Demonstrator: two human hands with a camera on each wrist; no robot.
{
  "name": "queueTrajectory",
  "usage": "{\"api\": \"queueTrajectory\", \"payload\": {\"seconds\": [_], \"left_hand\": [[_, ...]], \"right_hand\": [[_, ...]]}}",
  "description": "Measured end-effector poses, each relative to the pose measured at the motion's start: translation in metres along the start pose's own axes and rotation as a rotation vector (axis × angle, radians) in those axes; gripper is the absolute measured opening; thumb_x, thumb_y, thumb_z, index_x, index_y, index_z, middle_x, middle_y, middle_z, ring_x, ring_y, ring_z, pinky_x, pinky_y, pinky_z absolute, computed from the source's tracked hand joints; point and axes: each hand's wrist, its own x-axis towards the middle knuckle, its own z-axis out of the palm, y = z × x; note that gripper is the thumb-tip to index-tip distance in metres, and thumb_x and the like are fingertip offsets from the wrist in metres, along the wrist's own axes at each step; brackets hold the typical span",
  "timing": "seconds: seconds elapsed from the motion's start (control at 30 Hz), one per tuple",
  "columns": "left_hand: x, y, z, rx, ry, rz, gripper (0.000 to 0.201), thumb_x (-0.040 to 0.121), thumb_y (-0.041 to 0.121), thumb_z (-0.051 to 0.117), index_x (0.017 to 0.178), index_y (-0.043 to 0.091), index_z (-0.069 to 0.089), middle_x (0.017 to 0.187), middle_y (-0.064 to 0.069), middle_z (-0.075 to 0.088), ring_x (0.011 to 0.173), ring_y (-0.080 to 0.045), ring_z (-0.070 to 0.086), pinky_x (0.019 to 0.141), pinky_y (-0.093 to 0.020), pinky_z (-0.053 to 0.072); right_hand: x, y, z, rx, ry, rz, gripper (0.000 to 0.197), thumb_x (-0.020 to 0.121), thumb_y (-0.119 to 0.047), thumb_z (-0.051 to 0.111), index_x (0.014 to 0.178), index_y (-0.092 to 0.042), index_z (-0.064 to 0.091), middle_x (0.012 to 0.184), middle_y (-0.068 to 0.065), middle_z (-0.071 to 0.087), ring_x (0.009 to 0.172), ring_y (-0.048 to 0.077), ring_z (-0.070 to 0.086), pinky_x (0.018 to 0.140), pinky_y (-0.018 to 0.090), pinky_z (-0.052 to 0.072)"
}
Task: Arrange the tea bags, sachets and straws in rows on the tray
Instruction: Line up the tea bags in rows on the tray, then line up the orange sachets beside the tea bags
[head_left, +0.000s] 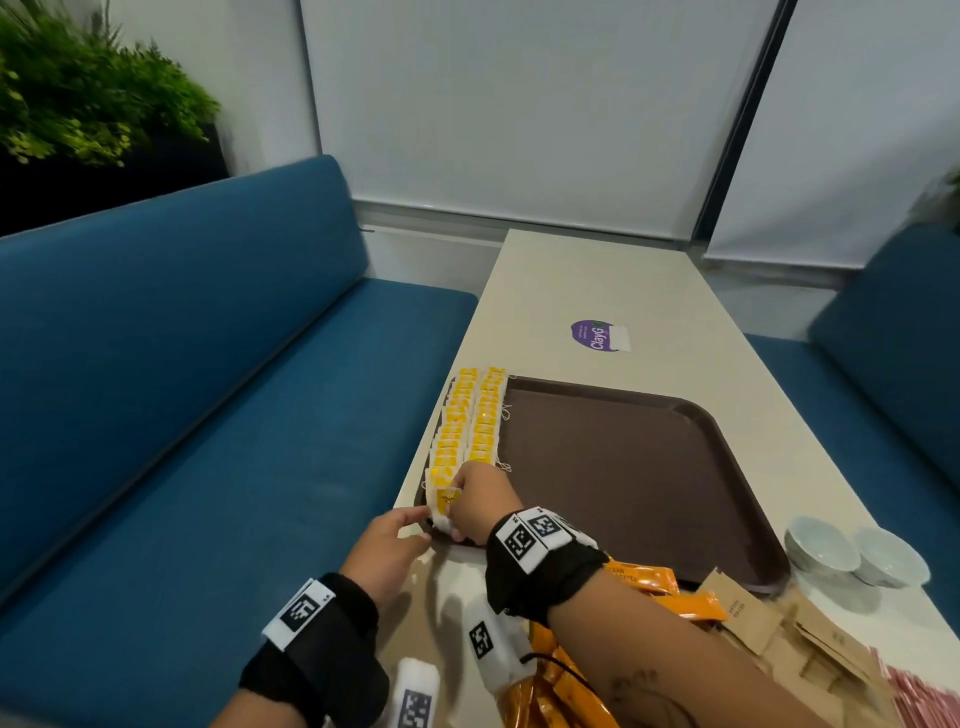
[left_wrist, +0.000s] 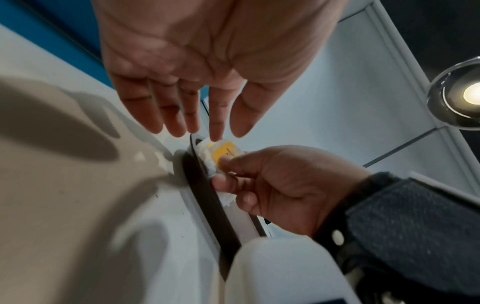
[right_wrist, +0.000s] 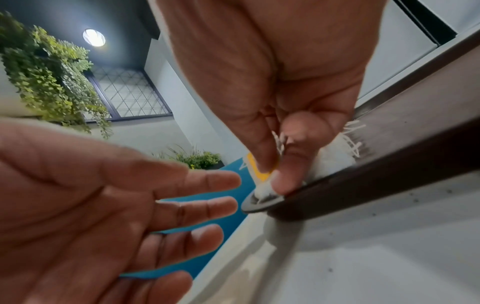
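Note:
A brown tray (head_left: 623, 467) lies on the table, with two rows of yellow-tagged tea bags (head_left: 470, 421) along its left side. At the tray's near left corner my right hand (head_left: 453, 506) pinches a tea bag (head_left: 444, 501) between thumb and fingers, low on the tray rim (left_wrist: 205, 197). In the right wrist view the right hand (right_wrist: 272, 170) holds that tea bag (right_wrist: 262, 174) just above the rim (right_wrist: 363, 195). My left hand (head_left: 410, 525) hovers beside it with straight fingers, holding nothing; its fingertips (left_wrist: 215, 133) are close to the tea bag (left_wrist: 226, 151).
Orange sachets (head_left: 649, 582), brown paper sachets (head_left: 753, 613) and red-and-white packets (head_left: 924, 696) lie piled near the table's front edge. Two white bowls (head_left: 831, 545) stand right of the tray. A blue bench (head_left: 208, 415) runs along the left, just past the table edge.

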Motion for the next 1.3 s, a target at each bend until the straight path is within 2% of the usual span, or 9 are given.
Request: {"api": "queueTrajectory", "payload": {"seconds": [0.1, 0.23, 0.33, 0.43, 0.67, 0.77, 0.9, 1.13, 1.3], "left_hand": [[0.003, -0.001, 0.001, 0.044, -0.059, 0.019, 0.029, 0.093, 0.004, 0.048, 0.115, 0.017, 0.060, 0.138, -0.026, 0.041, 0.127, -0.045, 0.036, 0.105, -0.047, 0.032], [0.007, 0.000, 0.003, 0.069, -0.074, 0.065, 0.033, 0.090, 0.002, 0.049, 0.079, 0.030, 0.059, 0.122, -0.011, 0.044, 0.073, -0.029, 0.050, 0.085, -0.049, 0.045], [0.011, -0.005, 0.003, 0.098, -0.062, 0.042, 0.025, 0.086, 0.011, 0.055, 0.095, 0.034, 0.059, 0.125, -0.006, 0.037, 0.108, -0.044, 0.051, 0.096, -0.047, 0.043], [0.015, -0.008, 0.002, 0.121, -0.030, 0.019, 0.029, 0.085, 0.019, 0.060, 0.113, 0.029, 0.056, 0.116, -0.001, 0.030, 0.119, -0.036, 0.045, 0.102, -0.049, 0.039], [-0.005, 0.010, 0.019, 0.077, -0.178, 0.182, 0.021, 0.088, 0.014, 0.060, 0.108, 0.020, 0.055, 0.120, -0.004, 0.050, 0.104, -0.016, 0.054, 0.075, -0.020, 0.046], [-0.021, 0.014, 0.029, 0.158, -0.278, 0.215, 0.021, 0.088, 0.020, 0.061, 0.106, 0.027, 0.052, 0.115, 0.003, 0.055, 0.099, -0.009, 0.056, 0.080, -0.021, 0.046], [-0.039, 0.014, 0.037, 0.396, -0.364, 0.163, 0.033, 0.085, 0.034, 0.063, 0.114, 0.029, 0.047, 0.102, 0.006, 0.056, 0.073, -0.005, 0.053, 0.056, -0.016, 0.039], [-0.060, 0.008, 0.054, 0.639, -0.454, 0.037, 0.055, 0.075, 0.037, 0.074, 0.118, 0.030, 0.041, 0.097, 0.004, 0.055, 0.064, -0.006, 0.052, 0.054, -0.015, 0.040], [-0.068, 0.004, 0.071, 0.608, -0.482, -0.054, 0.071, 0.071, 0.030, 0.078, 0.126, 0.031, 0.034, 0.097, 0.002, 0.055, 0.075, -0.009, 0.058, 0.063, -0.019, 0.053]], "right_hand": [[0.003, -0.003, 0.002, -0.063, 0.024, 0.023, 0.042, 0.079, -0.003, 0.069, 0.119, -0.006, 0.054, 0.120, 0.012, 0.058, 0.111, 0.028, 0.058, 0.084, 0.034, 0.050], [0.008, -0.005, 0.010, 0.000, 0.066, 0.032, 0.033, 0.079, 0.001, 0.064, 0.107, -0.010, 0.050, 0.110, 0.010, 0.056, 0.100, 0.027, 0.057, 0.078, 0.033, 0.049], [0.005, -0.001, 0.007, 0.107, 0.060, 0.036, 0.037, 0.080, -0.004, 0.066, 0.106, -0.016, 0.043, 0.103, 0.007, 0.051, 0.091, 0.025, 0.057, 0.076, 0.034, 0.050], [-0.005, 0.010, -0.015, 0.207, 0.084, 0.002, 0.046, 0.081, -0.012, 0.071, 0.119, -0.016, 0.045, 0.109, 0.006, 0.053, 0.098, 0.021, 0.057, 0.078, 0.030, 0.046], [-0.077, 0.059, -0.095, 0.383, 0.193, -0.115, 0.026, 0.081, -0.014, 0.073, 0.099, -0.019, 0.054, 0.084, -0.002, 0.055, 0.070, 0.008, 0.055, 0.058, 0.014, 0.049], [-0.112, 0.084, -0.113, 0.305, 0.215, -0.084, 0.030, 0.077, -0.019, 0.076, 0.098, -0.024, 0.055, 0.086, -0.002, 0.059, 0.077, 0.009, 0.058, 0.067, 0.018, 0.050], [-0.150, 0.111, -0.104, 0.074, 0.083, -0.024, 0.049, 0.068, -0.027, 0.083, 0.105, -0.034, 0.052, 0.099, -0.010, 0.057, 0.083, 0.003, 0.054, 0.074, 0.019, 0.050], [-0.182, 0.143, -0.053, -0.492, -0.342, -0.151, 0.071, 0.067, -0.028, 0.083, 0.123, -0.031, 0.039, 0.124, -0.006, 0.044, 0.106, 0.017, 0.050, 0.084, 0.033, 0.047], [-0.180, 0.149, -0.043, -0.517, -0.285, -0.120, 0.054, 0.076, -0.025, 0.076, 0.118, -0.021, 0.043, 0.120, 0.003, 0.051, 0.104, 0.025, 0.054, 0.085, 0.038, 0.048]]}}
